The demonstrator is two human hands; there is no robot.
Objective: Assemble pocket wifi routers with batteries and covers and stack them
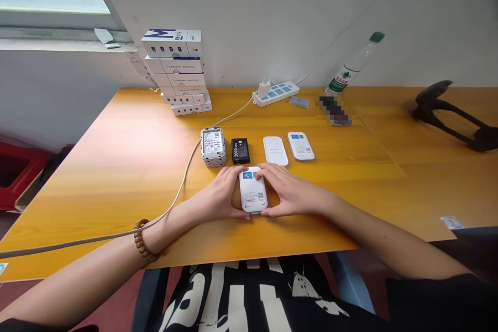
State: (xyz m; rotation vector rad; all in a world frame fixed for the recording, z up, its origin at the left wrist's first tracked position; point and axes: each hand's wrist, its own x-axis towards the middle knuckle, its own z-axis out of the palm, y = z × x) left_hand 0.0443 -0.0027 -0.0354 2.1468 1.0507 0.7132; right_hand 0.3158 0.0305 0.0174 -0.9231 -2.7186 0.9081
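Note:
A white rounded device [254, 196], which looks like a portable Wi-Fi hotspot, lies label side up near the table's front edge. My left hand [223, 194] grips its left side, and my right hand [286, 192] closes on its right side, with thumbs at the near end and fingers at the far end. Beyond it sits a black battery [240, 151] marked 3000mAh. Left of the battery is a stack of similar devices [213, 146], the top one uncovered. A plain white back cover [275, 151] and another labelled white device [301, 146] lie to the right.
White boxes [179, 80] are stacked by the wall. A power strip [276, 93] holds a plug, and its cable [182, 181] crosses over my left forearm. A tilted water bottle [344, 75], a blurred-out object [335, 110] and a black stand [447, 116] stand right on the wooden table [124, 166].

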